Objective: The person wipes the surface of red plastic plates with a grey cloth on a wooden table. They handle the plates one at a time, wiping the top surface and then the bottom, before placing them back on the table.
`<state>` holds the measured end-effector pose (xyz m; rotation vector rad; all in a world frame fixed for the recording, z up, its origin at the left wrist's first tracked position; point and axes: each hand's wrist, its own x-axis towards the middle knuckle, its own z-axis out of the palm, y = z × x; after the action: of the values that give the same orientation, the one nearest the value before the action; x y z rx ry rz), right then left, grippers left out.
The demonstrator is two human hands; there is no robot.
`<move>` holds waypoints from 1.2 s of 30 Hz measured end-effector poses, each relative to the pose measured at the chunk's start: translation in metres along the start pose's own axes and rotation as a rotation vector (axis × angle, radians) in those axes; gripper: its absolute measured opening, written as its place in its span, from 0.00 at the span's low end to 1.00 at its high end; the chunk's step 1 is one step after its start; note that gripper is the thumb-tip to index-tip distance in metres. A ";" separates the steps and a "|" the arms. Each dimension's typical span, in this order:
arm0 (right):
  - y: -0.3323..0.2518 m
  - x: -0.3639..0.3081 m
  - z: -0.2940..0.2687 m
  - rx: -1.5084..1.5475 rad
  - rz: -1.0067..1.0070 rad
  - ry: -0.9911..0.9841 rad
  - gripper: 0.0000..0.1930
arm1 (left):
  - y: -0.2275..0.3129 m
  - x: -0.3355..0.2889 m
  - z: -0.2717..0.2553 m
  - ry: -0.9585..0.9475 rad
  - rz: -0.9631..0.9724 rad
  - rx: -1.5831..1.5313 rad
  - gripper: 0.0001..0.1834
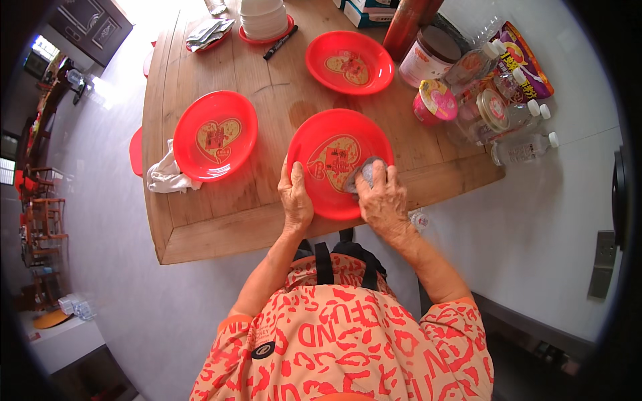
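Note:
A round red plate (314, 144) with a gold heart design lies near the table's front edge, right before me. My left hand (295, 197) grips its left rim, fingers on the side and thumb toward the inside. Bunched under the fingers of my right hand (382, 200) is a grey cloth (364, 175), pressed onto the plate's right inner part. Most of the cloth is covered by that hand. Two more red plates of the same kind rest nearby, one plate (241, 137) to the left and another plate (374, 63) farther back.
A white cloth (167, 175) lies partly beneath the left plate. Along the table's right side crowd several plastic bottles (521, 148), a pink cup (435, 101), a brown-lidded jar (431, 57) and a purple snack bag (525, 63). Stacked white bowls (263, 19) and a black marker (280, 45) are at the back.

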<state>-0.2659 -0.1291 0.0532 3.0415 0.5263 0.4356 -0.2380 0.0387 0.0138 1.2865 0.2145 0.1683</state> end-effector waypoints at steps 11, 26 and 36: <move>-0.037 -0.016 -0.017 0.401 -0.067 -0.041 0.18 | -0.009 0.002 -0.003 -0.011 0.017 -0.064 0.24; 0.029 0.013 0.013 -0.021 -0.025 0.158 0.14 | -0.004 0.002 -0.003 -0.005 -0.006 -0.017 0.24; -0.011 -0.015 -0.012 0.286 -0.104 -0.029 0.16 | 0.001 -0.002 -0.002 -0.014 0.013 -0.038 0.25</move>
<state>-0.2866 -0.1243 0.0596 3.2623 0.8057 0.3370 -0.2407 0.0401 0.0146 1.2514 0.1904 0.1740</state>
